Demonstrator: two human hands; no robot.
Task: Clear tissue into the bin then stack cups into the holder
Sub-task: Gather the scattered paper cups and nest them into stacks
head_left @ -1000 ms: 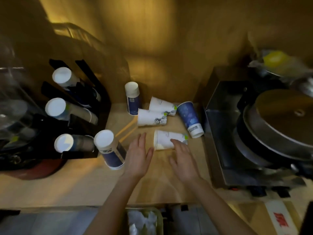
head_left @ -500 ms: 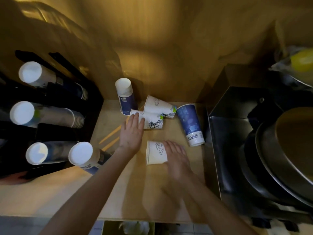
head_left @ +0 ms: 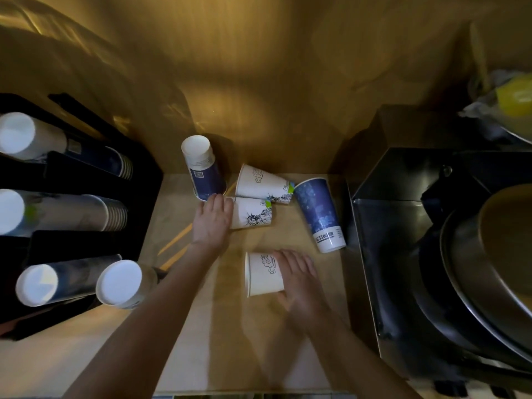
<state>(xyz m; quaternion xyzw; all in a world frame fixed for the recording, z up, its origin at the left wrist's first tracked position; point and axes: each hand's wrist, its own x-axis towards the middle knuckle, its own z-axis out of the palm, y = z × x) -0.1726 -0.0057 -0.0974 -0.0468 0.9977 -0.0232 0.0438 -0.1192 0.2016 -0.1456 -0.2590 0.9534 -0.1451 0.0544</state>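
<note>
White cups [head_left: 263, 274] with dark line drawings, blue cups [head_left: 318, 213] with white bands, black holder [head_left: 86, 240], pale wooden counter [head_left: 244, 355]

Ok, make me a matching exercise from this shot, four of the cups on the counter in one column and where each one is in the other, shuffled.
Things:
1. tall blue cup
2. white cup with cloud drawing
3. white cup with statue drawing
4. blue and white cup

Places or states:
A. under the left hand
B. upside down near the back wall
C. lying beside the metal box
D. gripped by the right hand

Pairs: 1-C, 2-D, 3-A, 4-B
</note>
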